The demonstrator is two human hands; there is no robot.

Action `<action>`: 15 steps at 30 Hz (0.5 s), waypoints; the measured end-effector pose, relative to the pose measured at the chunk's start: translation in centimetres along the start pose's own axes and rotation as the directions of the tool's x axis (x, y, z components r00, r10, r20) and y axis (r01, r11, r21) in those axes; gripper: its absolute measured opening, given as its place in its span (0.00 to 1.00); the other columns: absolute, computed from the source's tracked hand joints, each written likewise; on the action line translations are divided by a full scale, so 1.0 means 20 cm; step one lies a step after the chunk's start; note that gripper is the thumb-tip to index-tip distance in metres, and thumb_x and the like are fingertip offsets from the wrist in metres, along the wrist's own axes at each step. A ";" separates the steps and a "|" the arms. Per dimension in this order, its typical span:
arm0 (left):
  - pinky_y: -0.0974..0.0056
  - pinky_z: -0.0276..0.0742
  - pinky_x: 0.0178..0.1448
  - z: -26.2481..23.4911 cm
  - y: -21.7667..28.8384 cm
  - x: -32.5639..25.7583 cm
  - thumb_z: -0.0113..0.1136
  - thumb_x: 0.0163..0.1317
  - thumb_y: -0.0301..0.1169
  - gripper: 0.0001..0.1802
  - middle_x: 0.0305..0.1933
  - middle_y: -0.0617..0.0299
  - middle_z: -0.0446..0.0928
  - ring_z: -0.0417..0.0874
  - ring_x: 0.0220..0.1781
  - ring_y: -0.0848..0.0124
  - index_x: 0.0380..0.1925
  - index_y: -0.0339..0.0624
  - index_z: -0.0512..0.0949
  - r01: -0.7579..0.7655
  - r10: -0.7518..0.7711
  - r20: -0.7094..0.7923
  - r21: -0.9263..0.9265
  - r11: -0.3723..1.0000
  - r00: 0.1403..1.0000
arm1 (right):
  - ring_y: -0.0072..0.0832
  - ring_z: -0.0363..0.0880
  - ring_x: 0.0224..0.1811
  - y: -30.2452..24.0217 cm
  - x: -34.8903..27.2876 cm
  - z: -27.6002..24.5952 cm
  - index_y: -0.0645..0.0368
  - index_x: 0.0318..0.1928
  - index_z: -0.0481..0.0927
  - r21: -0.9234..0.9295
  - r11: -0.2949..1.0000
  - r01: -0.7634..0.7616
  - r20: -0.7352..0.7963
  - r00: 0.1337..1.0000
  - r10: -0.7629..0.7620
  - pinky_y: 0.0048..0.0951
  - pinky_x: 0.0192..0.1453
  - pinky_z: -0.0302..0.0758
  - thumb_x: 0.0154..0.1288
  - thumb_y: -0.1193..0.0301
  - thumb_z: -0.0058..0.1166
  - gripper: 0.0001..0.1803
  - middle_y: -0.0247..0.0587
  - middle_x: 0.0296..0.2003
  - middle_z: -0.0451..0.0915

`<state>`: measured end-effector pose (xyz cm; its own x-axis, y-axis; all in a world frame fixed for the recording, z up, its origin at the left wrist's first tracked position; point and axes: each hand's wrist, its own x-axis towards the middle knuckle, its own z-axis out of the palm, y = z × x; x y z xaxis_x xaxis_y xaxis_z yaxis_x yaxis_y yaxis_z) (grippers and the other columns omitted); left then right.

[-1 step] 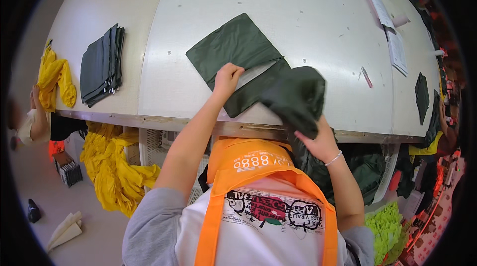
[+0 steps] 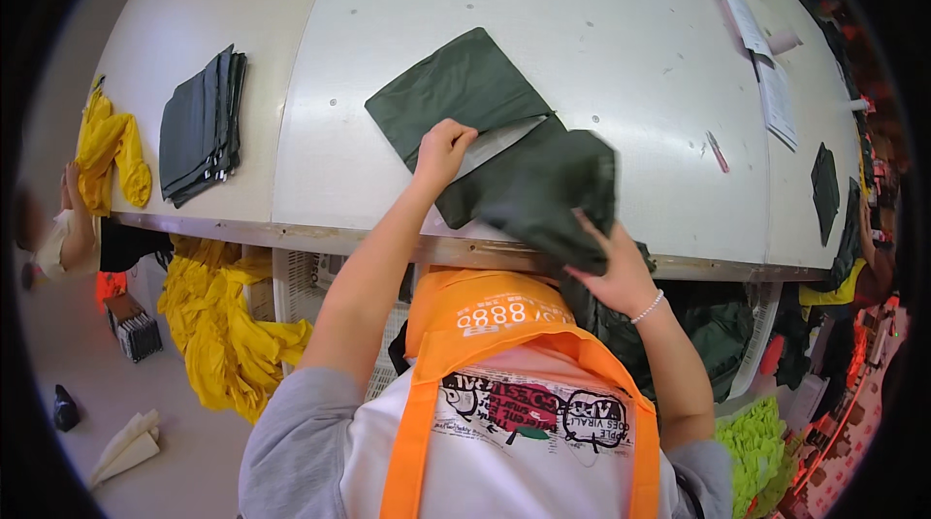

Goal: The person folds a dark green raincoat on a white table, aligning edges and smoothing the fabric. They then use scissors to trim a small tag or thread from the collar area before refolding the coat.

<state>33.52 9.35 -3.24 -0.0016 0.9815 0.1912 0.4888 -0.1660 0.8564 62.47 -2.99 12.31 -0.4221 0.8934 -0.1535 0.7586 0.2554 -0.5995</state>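
Observation:
On the pale table in front of me lies a flat, square dark green fabric pouch (image 2: 461, 78), turned cornerwise. A slit along its lower right side shows a pale inside. My left hand (image 2: 443, 152) is closed on the edge at this slit, thumb and finger pinched. A loose, bunched dark green piece of fabric (image 2: 553, 184) spreads over the lower right and hangs toward the table edge; whether it is joined to the pouch I cannot tell. My right hand (image 2: 621, 276) rests against this bunch with thumb and fingers apart, some fingers partly hidden.
A stack of dark green folded pieces (image 2: 201, 126) and yellow fabric (image 2: 112, 150) lie at left, near another person's arm. A red pen (image 2: 717, 152) and papers (image 2: 761, 63) lie at right. Crates with yellow cloth (image 2: 208, 325) and dark green cloth (image 2: 713, 330) sit under the table edge.
The bunched fabric has shifted left and down, flattening nearer the pouch. My right hand has moved slightly left, its fingers now spread more in view. My left hand keeps its grip.

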 end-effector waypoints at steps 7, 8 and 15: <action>0.67 0.73 0.40 -0.35 0.30 -0.03 0.60 0.60 0.28 0.08 0.31 0.57 0.78 0.78 0.33 0.69 0.33 0.34 0.82 0.081 -0.029 0.454 -0.097 0.992 0.891 | 0.53 0.72 0.52 -0.04 0.40 0.25 0.41 0.66 0.67 -0.148 0.970 0.194 0.367 0.921 -0.128 0.41 0.59 0.70 0.55 0.48 0.60 0.38 0.64 0.55 0.66; 0.68 0.73 0.41 -0.42 0.29 -0.05 0.60 0.60 0.28 0.08 0.31 0.59 0.78 0.78 0.34 0.70 0.33 0.34 0.82 0.143 -0.079 0.500 -0.090 0.986 0.863 | 0.51 0.72 0.52 -0.05 0.44 0.21 0.40 0.66 0.67 -0.157 0.978 0.137 0.396 0.916 -0.065 0.41 0.59 0.70 0.55 0.47 0.59 0.38 0.62 0.53 0.67; 0.68 0.74 0.47 -0.36 -0.01 -0.38 0.61 0.52 0.29 0.32 0.47 0.58 0.72 0.75 0.39 0.69 0.58 0.34 0.64 0.388 -0.456 0.021 -0.562 0.730 0.890 | 0.56 0.66 0.60 0.03 0.52 0.25 0.46 0.65 0.68 0.030 0.999 0.015 0.209 0.978 -0.021 0.40 0.66 0.66 0.59 0.48 0.56 0.35 0.68 0.63 0.59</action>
<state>27.26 1.17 -1.42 -0.2058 0.9511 -0.2304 -0.1342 0.2058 0.9693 56.02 4.59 6.40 -0.5321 0.7911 -0.3017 0.7371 0.2575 -0.6247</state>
